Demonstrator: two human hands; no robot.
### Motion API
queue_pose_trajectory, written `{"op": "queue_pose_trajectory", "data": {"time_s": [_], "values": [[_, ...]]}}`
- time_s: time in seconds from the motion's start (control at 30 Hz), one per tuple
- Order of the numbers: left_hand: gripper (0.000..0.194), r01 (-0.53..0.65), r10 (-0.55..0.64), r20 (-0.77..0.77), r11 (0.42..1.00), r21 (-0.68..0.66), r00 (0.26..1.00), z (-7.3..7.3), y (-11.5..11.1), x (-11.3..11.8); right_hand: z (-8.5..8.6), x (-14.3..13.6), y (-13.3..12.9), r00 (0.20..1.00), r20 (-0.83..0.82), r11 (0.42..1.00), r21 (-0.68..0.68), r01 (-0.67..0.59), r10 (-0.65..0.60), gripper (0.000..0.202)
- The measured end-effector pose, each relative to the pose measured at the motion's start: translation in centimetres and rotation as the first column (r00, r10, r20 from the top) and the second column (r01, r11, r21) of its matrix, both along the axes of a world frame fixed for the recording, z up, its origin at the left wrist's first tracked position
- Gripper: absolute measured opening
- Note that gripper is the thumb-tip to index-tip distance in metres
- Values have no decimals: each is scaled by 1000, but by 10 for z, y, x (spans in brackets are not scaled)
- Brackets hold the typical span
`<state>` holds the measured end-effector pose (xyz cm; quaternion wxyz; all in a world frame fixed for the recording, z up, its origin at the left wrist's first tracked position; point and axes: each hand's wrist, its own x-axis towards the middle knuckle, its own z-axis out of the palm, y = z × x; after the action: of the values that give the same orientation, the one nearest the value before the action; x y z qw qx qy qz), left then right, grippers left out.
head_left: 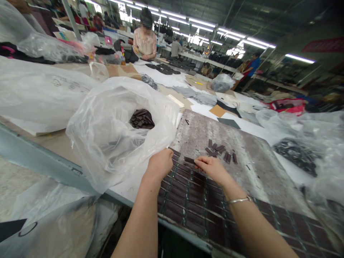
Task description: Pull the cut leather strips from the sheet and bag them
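1. Head view, held piece: a dark brown strip (189, 160), flat and narrow, lies above the near part of the board (199, 125); its long axis runs left to right, dipping slightly rightward, the free end pointing left.
2. Right hand (212, 167): thumb and fingertips are pinched together on the strip's right end; a smooth metal bangle (240, 200) circles the wrist.
3. Left hand (161, 163): fingers are curled at the board's left edge; whether they grip anything cannot be told.
4. Surroundings: rectangular dark pieces (195, 191) form a grid on the mottled, scuffed board; loose strips (215, 148) lie beyond, variously angled; the crumpled, translucent plastic bag (94, 118) contains similar strips.
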<state>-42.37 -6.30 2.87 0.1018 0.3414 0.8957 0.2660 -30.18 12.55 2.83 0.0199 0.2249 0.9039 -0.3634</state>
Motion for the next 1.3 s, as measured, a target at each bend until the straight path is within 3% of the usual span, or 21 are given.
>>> {"op": "queue_pose_trajectory", "data": {"time_s": [0.1,0.2,0.6,0.7,0.9,1.13,1.2,1.3], "values": [[34,137,-141,-58,989,-62,988,-6,2,1,-11,-2,0,998,39,991,-126,51,-46,28],[36,189,-197,-62,976,-112,978,-10,5,4,-17,-6,-6,994,78,978,-189,86,-72,26],[32,156,-165,-58,979,-135,985,-13,4,11,-26,-16,-11,984,112,978,-143,153,-138,25],[31,116,-129,-108,986,-122,986,-14,5,14,-27,-18,-11,984,120,985,-94,145,-133,25],[28,224,-241,-115,964,-143,964,-12,8,17,-21,-23,-13,983,164,994,73,77,-88,25],[29,215,-242,-126,957,-192,962,-9,11,22,-3,-27,-19,979,201,934,354,-56,-18,23],[30,209,-236,-124,957,-200,964,-7,11,23,-1,-26,-18,979,204,920,382,-93,14,25],[30,202,-229,-114,957,-207,967,-6,12,24,-3,-24,-14,982,180,943,317,-106,49,22]]}}
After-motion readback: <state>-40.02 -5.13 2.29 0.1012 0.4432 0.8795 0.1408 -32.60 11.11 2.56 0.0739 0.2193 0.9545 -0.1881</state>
